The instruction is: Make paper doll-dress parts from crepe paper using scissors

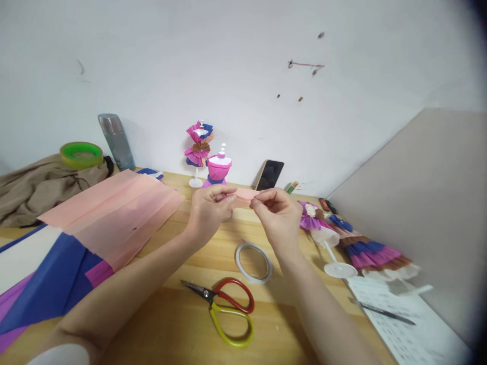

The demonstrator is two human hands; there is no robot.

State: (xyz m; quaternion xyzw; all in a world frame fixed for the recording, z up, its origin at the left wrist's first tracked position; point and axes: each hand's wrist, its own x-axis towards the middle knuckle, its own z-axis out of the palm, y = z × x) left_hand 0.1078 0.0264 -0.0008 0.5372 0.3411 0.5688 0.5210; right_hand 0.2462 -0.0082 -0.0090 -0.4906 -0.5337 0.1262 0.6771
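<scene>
A small strip of pink paper (245, 195) is stretched between my two hands above the wooden table. My left hand (211, 209) pinches its left end between thumb and fingers. At the right end, my right hand (277, 212) has its thumb and fingertips closed on the same strip. Just behind my left hand stands a small dress form in a magenta top (219, 168). Below the hands lies a roll of white tape (239, 258). Scissors with one red and one yellow handle (228, 309) rest nearer to me, their blades pointing left.
Pink, blue and magenta paper sheets (125, 213) cover the left side. Behind them are a bottle (117, 142) and a green tape roll (81, 154). A phone (270, 175) leans on the wall. Paper dresses (375, 253) and a pen (386, 313) lie right.
</scene>
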